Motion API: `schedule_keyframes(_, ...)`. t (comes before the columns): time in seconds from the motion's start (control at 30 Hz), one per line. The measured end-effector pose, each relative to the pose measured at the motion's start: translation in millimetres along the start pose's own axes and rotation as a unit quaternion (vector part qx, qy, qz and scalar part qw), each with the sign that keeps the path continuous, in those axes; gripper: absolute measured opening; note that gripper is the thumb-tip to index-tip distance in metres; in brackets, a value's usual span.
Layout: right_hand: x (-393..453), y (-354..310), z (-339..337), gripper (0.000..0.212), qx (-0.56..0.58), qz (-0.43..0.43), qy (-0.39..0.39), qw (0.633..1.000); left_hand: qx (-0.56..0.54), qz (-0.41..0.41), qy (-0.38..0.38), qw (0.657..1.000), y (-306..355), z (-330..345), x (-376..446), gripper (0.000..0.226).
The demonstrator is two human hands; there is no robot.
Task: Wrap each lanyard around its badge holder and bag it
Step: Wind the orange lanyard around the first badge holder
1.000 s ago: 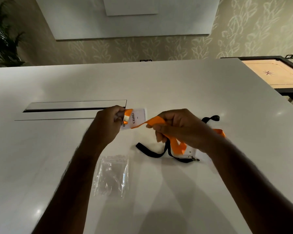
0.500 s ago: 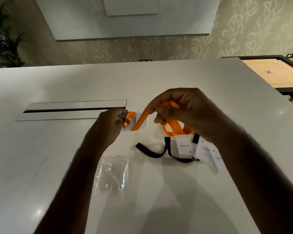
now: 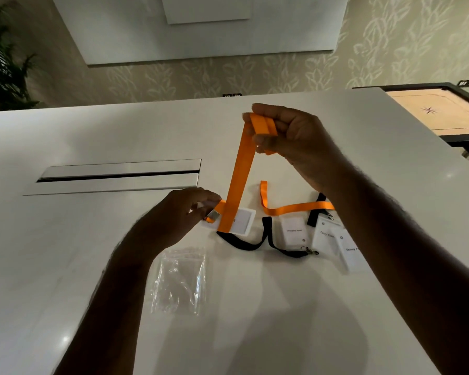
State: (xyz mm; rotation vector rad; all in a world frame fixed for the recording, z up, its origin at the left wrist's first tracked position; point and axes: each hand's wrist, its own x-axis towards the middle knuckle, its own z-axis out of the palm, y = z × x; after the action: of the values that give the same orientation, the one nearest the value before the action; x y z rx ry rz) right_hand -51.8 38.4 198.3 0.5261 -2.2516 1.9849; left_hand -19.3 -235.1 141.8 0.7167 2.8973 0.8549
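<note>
The left hand [image 3: 184, 212] holds a badge [image 3: 241, 221] by its clip end, just above the desk [image 3: 65, 266]. Its fingers [image 3: 209, 197] are pinched shut on that end, likely so the badge stays flat and does not spin. The right hand [image 3: 290, 136] is up high. Its fingers [image 3: 263, 142] are curled shut on folds of the orange lanyard [image 3: 234, 182] and pull it tight, so the strap runs straight down and across the front of the badge. A tight strap should wrap neat — a loose one would slip off.

The bag [image 3: 179, 280] lies flat and see-through on the desk, near the left arm. That looks like a handy spot, ready for when the wrap is done. It seems empty, though I cannot tell for sure.

More badges [image 3: 294, 231] wait on the desk under the right arm, along with a black strap [image 3: 244, 243] and another orange strap [image 3: 295, 208] — all loose. So this looks like an early step, with a lot still to wrap and bag.
</note>
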Motion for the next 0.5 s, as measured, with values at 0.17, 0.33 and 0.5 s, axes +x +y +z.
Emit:
schedule_keyframes(0.17,5.4,29.0,2.2,0.085,-0.071,0.054,-0.026,0.996,-0.081,0.033,-0.004,0.996,1.1,-11.0,-3.8,0.040)
schedule_keyframes(0.33,-4.0,68.8,16.2,0.074,-0.125,0.084,-0.055,0.987,-0.175,0.025,0.012,0.984,8.6,-16.3,-3.9,0.039)
schedule_keyframes(0.5,-33.4,88.6,36.3,0.059,-0.170,0.106,-0.108,0.974,-0.248,0.034,0.057,0.967,9.8,-22.2,-2.3,0.046)
